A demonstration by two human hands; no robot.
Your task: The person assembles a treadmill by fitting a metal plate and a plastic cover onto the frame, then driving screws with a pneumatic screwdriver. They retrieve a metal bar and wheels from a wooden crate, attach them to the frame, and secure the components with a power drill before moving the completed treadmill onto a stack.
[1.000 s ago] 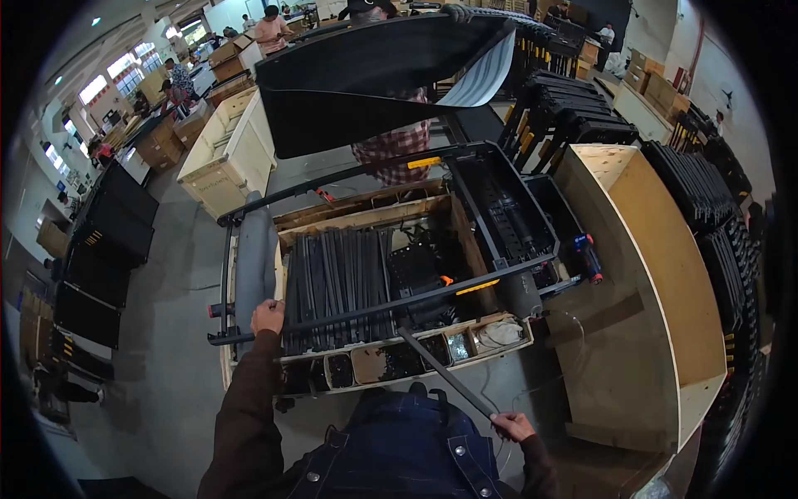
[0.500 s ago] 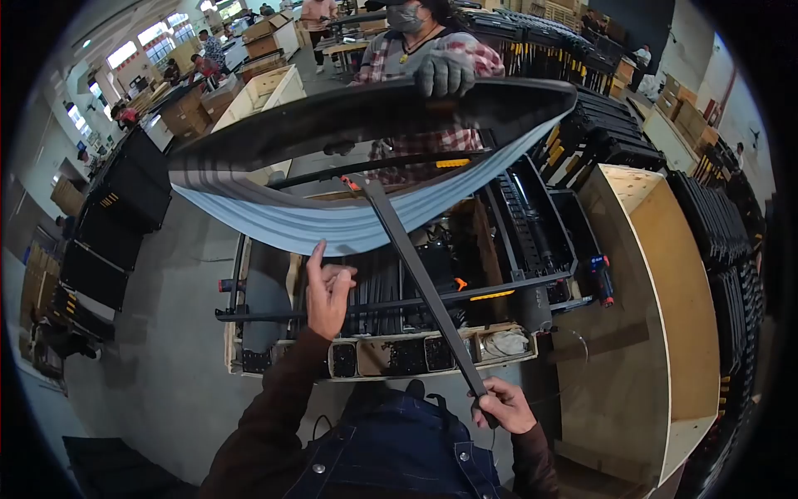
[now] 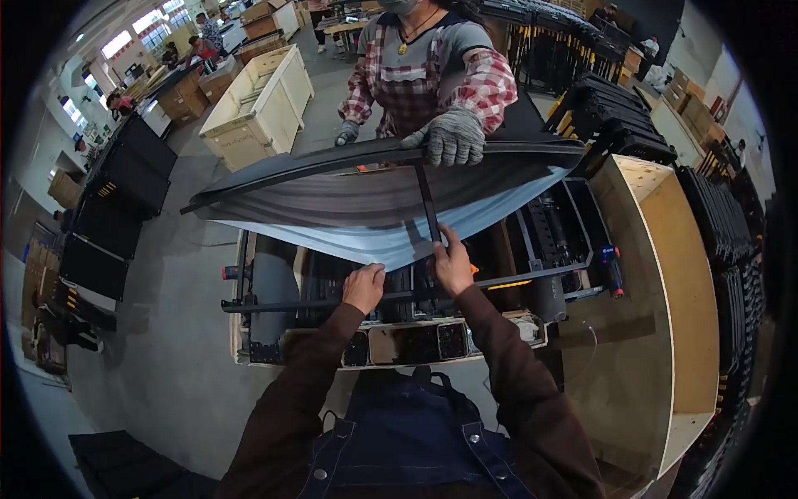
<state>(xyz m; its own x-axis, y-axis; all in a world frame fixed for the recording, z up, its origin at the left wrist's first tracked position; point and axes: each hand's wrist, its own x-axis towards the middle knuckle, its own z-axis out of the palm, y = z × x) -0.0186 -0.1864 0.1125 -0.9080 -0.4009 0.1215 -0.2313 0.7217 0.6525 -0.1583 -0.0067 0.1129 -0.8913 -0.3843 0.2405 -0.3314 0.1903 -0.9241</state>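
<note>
A sheet of striped fabric [image 3: 332, 204], grey inside and light blue at its near edge, hangs in a sag below a long black frame bar [image 3: 283, 165]. My left hand [image 3: 363, 289] is closed at the sheet's near edge, fingertips curled over the fabric. My right hand [image 3: 451, 266] is closed round the lower part of a flat black bar [image 3: 427, 202], which runs away from me against the sheet. The bar's lower end is hidden by my hand. Opposite me, a co-worker's gloved hand [image 3: 455, 137] holds the long frame bar from above.
Below the sheet stands a workbench with a black rail [image 3: 324, 303] and parts bins [image 3: 403, 343] along its front. A power drill [image 3: 612, 270] hangs at its right side, beside a large wooden crate [image 3: 665, 333]. Another crate [image 3: 258, 116] stands behind, left of the co-worker.
My right hand has moved forward along with the flat bar, now under the sheet's far frame. My left hand has closed on the fabric edge. The co-worker's frame bar has come lower and tilted.
</note>
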